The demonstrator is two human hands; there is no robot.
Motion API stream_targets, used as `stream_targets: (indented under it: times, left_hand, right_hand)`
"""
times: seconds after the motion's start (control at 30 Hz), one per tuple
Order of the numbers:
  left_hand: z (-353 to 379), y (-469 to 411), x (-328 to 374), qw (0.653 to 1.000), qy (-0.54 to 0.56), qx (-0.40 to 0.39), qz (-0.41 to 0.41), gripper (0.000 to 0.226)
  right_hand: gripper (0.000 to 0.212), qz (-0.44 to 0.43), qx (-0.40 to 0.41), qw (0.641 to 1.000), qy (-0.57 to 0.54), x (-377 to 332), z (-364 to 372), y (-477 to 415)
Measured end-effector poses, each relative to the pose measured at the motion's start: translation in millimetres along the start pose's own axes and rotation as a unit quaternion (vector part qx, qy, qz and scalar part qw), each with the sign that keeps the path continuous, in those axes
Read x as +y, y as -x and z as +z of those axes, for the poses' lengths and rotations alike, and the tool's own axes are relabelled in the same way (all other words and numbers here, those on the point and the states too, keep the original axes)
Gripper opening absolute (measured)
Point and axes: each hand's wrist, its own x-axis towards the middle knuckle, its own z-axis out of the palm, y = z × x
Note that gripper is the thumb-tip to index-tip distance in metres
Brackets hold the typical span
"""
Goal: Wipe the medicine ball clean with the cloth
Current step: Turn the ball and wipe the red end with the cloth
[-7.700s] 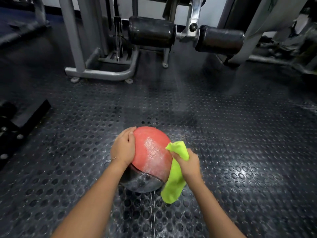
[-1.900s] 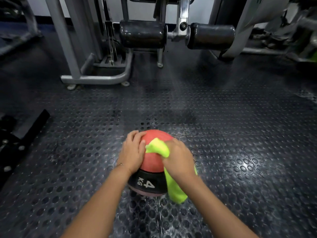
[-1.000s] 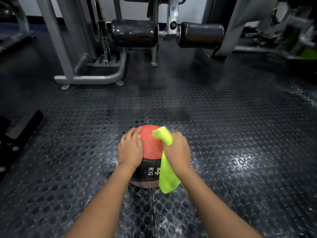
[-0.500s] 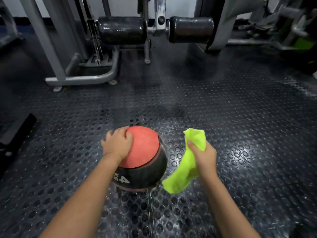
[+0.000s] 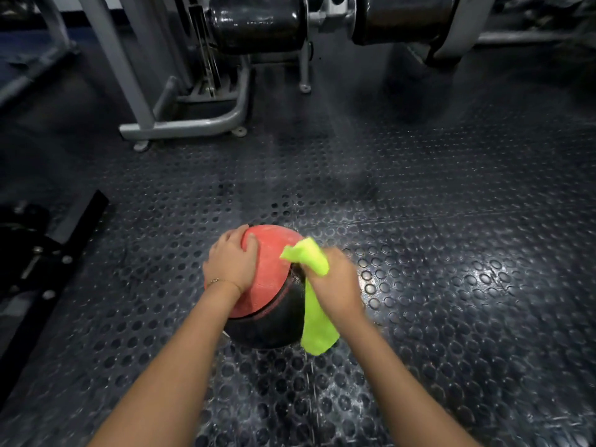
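The right hand, its grip closed on the bunched lime-green cloth, had swung back from three o'clock onto the red-and-black rubber medicine ball, so wiping seemingly resumed.

the floor under me is dark rubber matting covered in round studs, shiny with glare off to my right. ahead on my left stands a grey steel machine frame with a curved base tube on small feet. above it hang two black roller pads, the left pad and the right pad, joined by a metal bracket. a thin post drops between them to the floor. some black equipment lies at my far left.
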Motion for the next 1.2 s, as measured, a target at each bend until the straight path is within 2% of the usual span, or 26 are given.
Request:
stream_targets:
  times: [0.1, 0.17, 0.3, 0.47, 0.53, 0.6, 0.7, 0.83, 0.9, 0.97, 1.07, 1.13, 1.2]
  left_hand:
    - [-5.9, -6.9, -1.1, 0.998, 0.01, -0.017, -0.058, 0.047]
    - [-5.3, -3.3, -1.8, 0.997, 0.019, -0.007, -0.071, 0.047]
    - [-4.5, 3.3, -1.3, 0.997, 0.02, 0.02, -0.069, 0.046]
    - [-4.3, 0.1, -3.9, 0.999, 0.016, 0.008, -0.048, 0.045]
    - [-3.8, -2.2, -3.5, 1.0, 0.017, 0.006, -0.025, 0.045]
    - [-3.9, -4.7, -3.8, 1.0, 0.016, 0.004, -0.006, 0.045]
    - [-5.5, -5.6, -7.8, 1.0, 0.017, -0.016, -0.003, 0.045]
    - [-6.6, 0.0, 6.6, 0.993, -0.037, -0.022, -0.115, 0.052]
    - [-4.2, 6.7, 13.9, 0.989, -0.007, -0.009, -0.146, 0.053]
    - [-0.6, 13.5, 13.4, 0.993, 0.008, 0.012, -0.121, 0.051]
    - [-1.4, 10.8, 0.8, 0.996, 0.016, 0.021, -0.087, 0.048]
    - [-6.8, 2.8, -8.5, 0.998, 0.023, 0.004, -0.064, 0.047]
    - [-12.4, -5.1, -10.9, 0.998, 0.0, -0.028, -0.063, 0.047]
  right_hand:
    - [0.024, -0.089, -0.041, 0.993, 0.06, -5.6, 13.2, 36.2]
    - [0.019, -0.077, -0.017, 0.995, 0.065, -5.3, 15.5, 24.3]
    - [0.014, -0.017, 0.038, 0.996, 0.076, -7.0, 16.2, -11.2]
    - [0.023, -0.113, -0.016, 0.99, 0.087, -6.9, 14.4, 33.0]
    - [0.027, -0.106, -0.03, 0.988, 0.11, -13.2, 10.3, 10.6]
    - [0.023, -0.108, -0.023, 0.983, 0.145, -24.7, 11.6, -17.2]
    - [0.022, -0.122, -0.021, 0.979, 0.162, -22.9, 16.9, -12.5]
    - [0.032, -0.167, -0.043, 0.974, 0.15, -8.4, 9.9, 40.8]
    - [0.03, -0.126, -0.041, 0.98, 0.151, -10.2, 6.3, 29.5]
    - [0.02, -0.079, -0.023, 0.985, 0.149, -10.9, 8.0, 0.0]
    - [0.02, -0.033, -0.018, 0.99, 0.133, -17.6, 2.4, -32.2]
    - [0.02, -0.079, -0.051, 0.983, 0.159, -17.9, 3.1, -20.2]
    - [0.03, -0.145, -0.086, 0.969, 0.182, -19.2, 4.0, 6.2]
